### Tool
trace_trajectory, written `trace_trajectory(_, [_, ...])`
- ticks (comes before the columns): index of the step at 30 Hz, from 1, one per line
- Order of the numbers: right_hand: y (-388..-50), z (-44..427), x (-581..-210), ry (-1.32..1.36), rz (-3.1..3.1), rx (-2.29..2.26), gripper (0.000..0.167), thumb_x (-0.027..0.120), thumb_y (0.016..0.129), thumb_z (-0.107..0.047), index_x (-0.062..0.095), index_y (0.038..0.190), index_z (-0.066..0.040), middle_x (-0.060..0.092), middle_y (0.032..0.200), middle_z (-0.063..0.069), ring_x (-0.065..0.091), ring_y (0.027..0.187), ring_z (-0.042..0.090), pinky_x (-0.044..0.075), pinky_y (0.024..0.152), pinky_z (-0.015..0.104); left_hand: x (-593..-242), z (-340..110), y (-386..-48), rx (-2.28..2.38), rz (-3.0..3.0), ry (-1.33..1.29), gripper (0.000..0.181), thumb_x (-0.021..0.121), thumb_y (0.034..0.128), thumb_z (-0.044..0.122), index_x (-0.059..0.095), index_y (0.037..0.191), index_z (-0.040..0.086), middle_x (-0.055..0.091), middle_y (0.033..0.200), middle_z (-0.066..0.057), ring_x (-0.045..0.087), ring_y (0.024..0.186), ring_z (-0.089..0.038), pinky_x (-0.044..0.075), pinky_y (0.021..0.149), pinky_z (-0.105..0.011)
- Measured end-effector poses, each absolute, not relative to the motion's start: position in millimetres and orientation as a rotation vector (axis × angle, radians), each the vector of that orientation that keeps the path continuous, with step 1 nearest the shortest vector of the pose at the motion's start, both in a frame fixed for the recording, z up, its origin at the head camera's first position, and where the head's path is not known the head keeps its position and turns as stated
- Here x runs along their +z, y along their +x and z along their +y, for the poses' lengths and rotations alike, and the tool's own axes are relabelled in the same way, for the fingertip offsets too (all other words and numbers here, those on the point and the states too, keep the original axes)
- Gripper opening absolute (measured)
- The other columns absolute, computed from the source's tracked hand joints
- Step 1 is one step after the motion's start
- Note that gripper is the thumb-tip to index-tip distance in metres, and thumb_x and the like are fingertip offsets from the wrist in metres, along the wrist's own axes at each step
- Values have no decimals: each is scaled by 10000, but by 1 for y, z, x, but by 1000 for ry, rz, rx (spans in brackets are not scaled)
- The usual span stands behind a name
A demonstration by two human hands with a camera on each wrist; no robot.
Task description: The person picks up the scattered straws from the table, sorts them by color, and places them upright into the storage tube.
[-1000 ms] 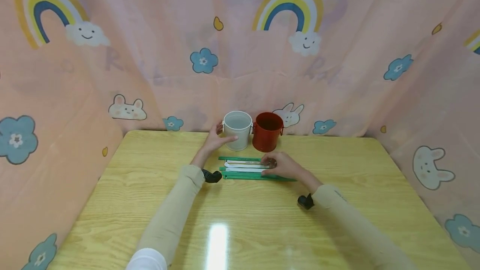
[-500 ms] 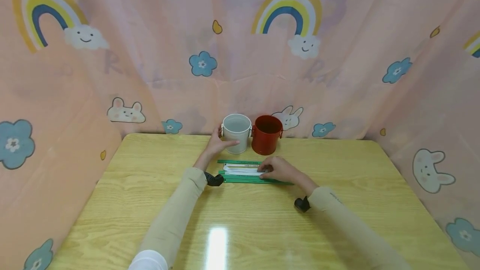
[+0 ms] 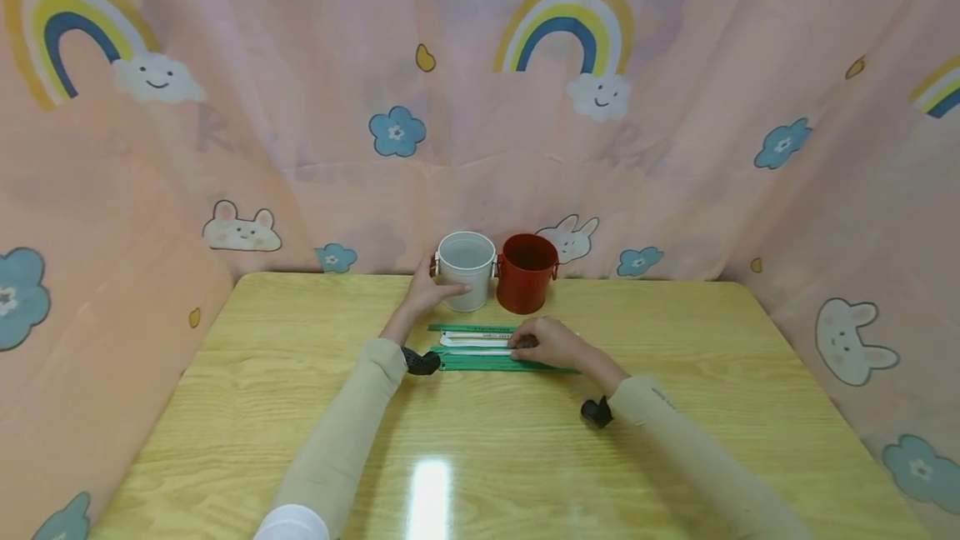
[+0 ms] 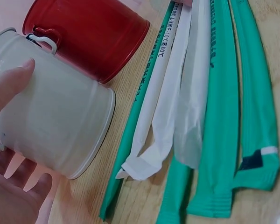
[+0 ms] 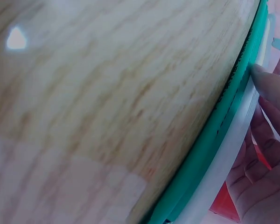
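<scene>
At the back of the table, a white metal bucket [image 3: 477, 280] stands upright. My left hand [image 3: 424, 292] grips its left side, thumb across the front in the left wrist view and fingers around the side handle. In front of the buckets lie several paper-wrapped straws, side by side. White-wrapped straws [image 4: 193, 98] lie among green-wrapped straws [image 4: 219, 116]. My right hand [image 3: 553, 343] is over their right part, pinching a white-wrapped straw between thumb and fingers. Its fingertips are partly hidden in the head view; the right wrist view shows the thumb [image 5: 270, 86] against the straws.
A red metal bucket [image 3: 522, 290] stands directly right of the white one. Behind both hangs a pink patterned curtain [image 3: 465, 182], close to the table's back edge. The wooden table [image 3: 300, 373] extends toward me and to both sides.
My right hand has shifted slightly left along the straws and closed on a white-wrapped one. The left hand stays on the white bucket. The head view has shifted a little.
</scene>
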State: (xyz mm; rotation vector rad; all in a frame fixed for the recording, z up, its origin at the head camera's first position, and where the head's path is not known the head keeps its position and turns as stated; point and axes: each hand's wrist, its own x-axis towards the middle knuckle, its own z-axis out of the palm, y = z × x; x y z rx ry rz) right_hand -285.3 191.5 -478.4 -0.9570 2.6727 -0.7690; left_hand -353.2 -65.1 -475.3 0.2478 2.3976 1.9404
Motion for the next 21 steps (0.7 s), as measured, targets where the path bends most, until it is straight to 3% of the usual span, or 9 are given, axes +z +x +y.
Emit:
trace_trajectory(11, [-280, 188, -482, -966, 2712, -754, 74, 683, 892, -194, 736, 935, -166, 703, 911, -54, 612, 859, 87, 542, 853, 307, -481, -70, -351, 1962, 2361, 275, 922, 810, 759, 103, 259, 1498, 137, 360, 1476, -143, 349, 1356, -371, 317, 1125, -539])
trace_trajectory(21, [-276, 191, -475, -956, 2830, -702, 51, 686, 887, -182, 730, 913, -181, 708, 894, -66, 618, 837, 81, 545, 821, 308, -476, -69, -355, 1945, 2354, 313, 920, 789, 778, 81, 233, 1510, 132, 323, 1513, -145, 330, 1377, -387, 299, 1137, -538])
